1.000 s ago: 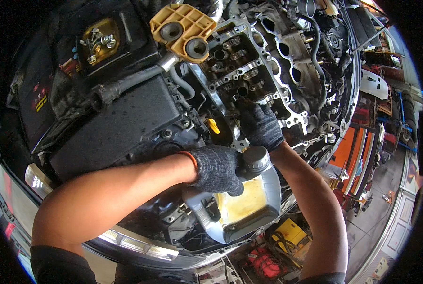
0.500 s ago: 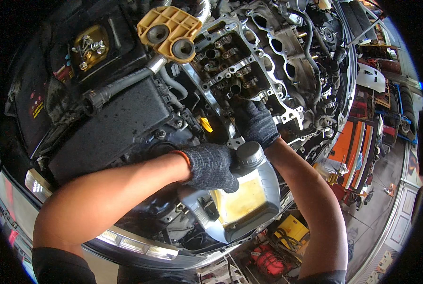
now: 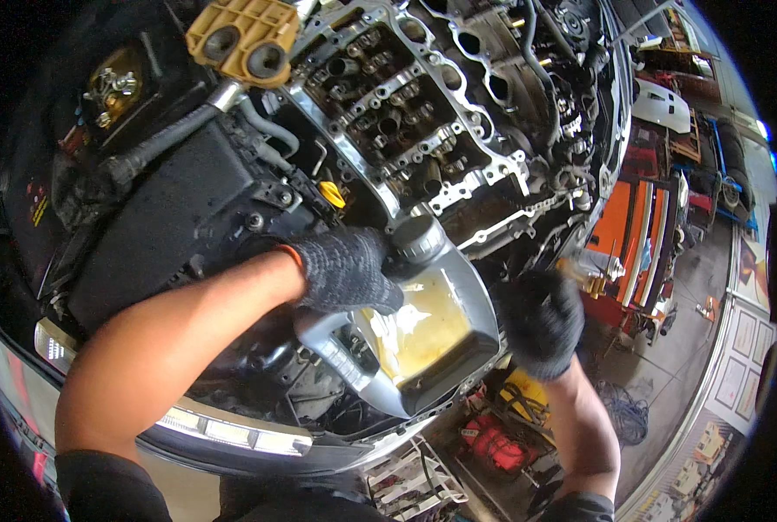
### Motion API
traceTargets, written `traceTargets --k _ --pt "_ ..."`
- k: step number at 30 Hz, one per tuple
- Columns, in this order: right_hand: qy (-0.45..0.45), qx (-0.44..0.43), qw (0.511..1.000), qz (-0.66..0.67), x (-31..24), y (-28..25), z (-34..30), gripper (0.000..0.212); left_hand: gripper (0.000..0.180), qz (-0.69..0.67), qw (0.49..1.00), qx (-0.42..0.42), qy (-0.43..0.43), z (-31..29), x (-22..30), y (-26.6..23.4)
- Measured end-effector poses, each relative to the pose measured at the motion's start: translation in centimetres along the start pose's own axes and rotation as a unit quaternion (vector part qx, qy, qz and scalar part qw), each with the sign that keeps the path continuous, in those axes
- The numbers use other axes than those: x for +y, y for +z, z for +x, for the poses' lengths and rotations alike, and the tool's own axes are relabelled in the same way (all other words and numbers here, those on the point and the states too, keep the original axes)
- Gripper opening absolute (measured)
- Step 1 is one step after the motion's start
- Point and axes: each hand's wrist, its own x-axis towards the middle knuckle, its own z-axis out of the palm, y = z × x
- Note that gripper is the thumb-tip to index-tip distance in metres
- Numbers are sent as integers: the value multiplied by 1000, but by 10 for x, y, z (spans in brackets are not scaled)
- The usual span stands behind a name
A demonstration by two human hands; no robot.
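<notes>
A grey plastic jug (image 3: 458, 287) with a screw cap rests tilted over the front of the engine bay. Its side is cut away, and yellowish liquid shows in it. My left hand (image 3: 345, 270), in a dark knitted glove, grips the jug's left edge below the cap. To the right of the jug is my gloved right hand (image 3: 541, 326), fingers curled in and slightly blurred; whatever it may hold is hidden. Ahead of both hands lies the uncovered cylinder head (image 3: 397, 130), its valve gear exposed and oily.
A tan plastic part with two round bushings (image 3: 245, 39) sits at the far left of the engine. Loose bolts (image 3: 114, 87) lie in a tray farther left. A yellow dipstick handle (image 3: 331, 194) stands beside the head. An orange tool chest (image 3: 632, 235) is at the right.
My right hand has drawn back out of the cylinder head to the right side of the jug. My left hand stays on the jug. The view has shifted, so the engine appears higher and farther left.
</notes>
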Motion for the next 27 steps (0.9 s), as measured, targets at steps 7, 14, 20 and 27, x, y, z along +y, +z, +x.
traceTargets --k 7,14,20,27 --pt "-108 -236 965 30 -40 37 -87 25 50 -19 998 26 52 1 -15 6" --pt "-88 -267 959 -37 -32 51 -105 24 46 -36 996 54 64 1 -18 10" --pt "-1 -191 981 -18 -39 36 -102 27 46 -38 994 84 54 2 -15 10" --pt "88 -170 981 -40 -68 56 -113 26 46 -112 991 79 5 1 -15 11"
